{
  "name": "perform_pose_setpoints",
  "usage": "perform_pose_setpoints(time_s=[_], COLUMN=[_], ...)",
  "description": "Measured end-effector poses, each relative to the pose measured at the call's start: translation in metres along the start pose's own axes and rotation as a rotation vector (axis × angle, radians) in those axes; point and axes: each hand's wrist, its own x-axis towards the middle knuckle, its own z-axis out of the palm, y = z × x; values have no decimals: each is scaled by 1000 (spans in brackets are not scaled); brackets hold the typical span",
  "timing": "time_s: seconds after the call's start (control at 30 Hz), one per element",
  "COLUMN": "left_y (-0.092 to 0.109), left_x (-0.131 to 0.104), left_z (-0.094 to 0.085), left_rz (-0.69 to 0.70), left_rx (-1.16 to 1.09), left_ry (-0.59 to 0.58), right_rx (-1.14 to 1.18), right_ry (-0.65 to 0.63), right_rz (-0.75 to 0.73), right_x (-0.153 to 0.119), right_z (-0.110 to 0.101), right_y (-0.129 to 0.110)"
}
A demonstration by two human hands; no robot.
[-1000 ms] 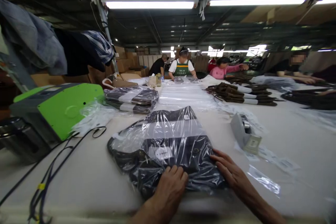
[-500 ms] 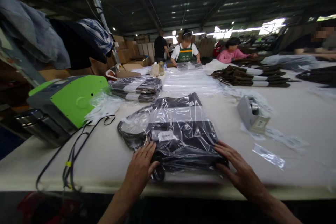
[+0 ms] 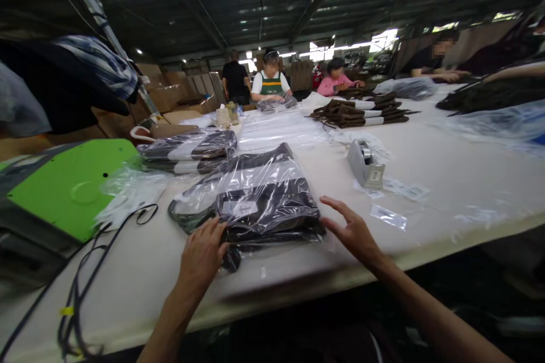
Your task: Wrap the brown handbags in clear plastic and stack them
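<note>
The pale table spreads across the frame, with a green machine (image 3: 80,181) on it at lower left. Near the centre, flat in front of me, lies my dark bag in clear plastic (image 3: 276,201), its strap side towards the left. My left hand (image 3: 199,252) rests on its lower left corner, fingers close together, thumb apart from them. My right hand (image 3: 357,238) is just beside its right edge, fingers and thumb spread; I can't tell whether the thumb tip touches. Half a second ago those right fingers lay on the wrapping; now they're off it, so I judge the bag is steadied mainly from the left. Right of centre sits a grey tape dispenser (image 3: 366,165), with a small clear plastic piece (image 3: 389,217) below it.
</note>
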Motion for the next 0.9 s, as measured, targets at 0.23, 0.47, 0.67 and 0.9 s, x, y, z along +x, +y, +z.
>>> perform_pose_setpoints(time_s=[0.23,0.47,0.67,0.9], left_y=[110,172,177,171], left_x=[34,66,63,51], left_z=[-9,19,45,57], left_rz=[328,341,317,373], left_rx=[-301,-308,-323,-395], left_ry=[29,-13,29,3], right_rx=[-21,-50,-393,-68], right_ry=[-71,-126,-118,-417], right_rz=[226,18,109,173], right_x=[-24,-5,4,14], right_z=[-13,20,40,8], right_y=[16,10,13,12])
